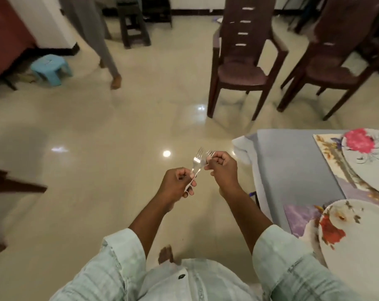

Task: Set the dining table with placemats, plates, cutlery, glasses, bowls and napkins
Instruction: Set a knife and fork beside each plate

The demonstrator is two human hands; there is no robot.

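Chairs (242,61) stand on glossy floor (97,137) beyond grey-clothed table (292,170)

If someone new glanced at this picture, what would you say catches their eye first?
Probably the shiny forks held up at the centre over the glossy floor, the left hand gripping one by its handle and the right hand holding another. Next, at the right edge, two floral plates on placemats: a pink-flowered plate farther off and a red-flowered plate nearer. Beyond the table stand two dark brown chairs.
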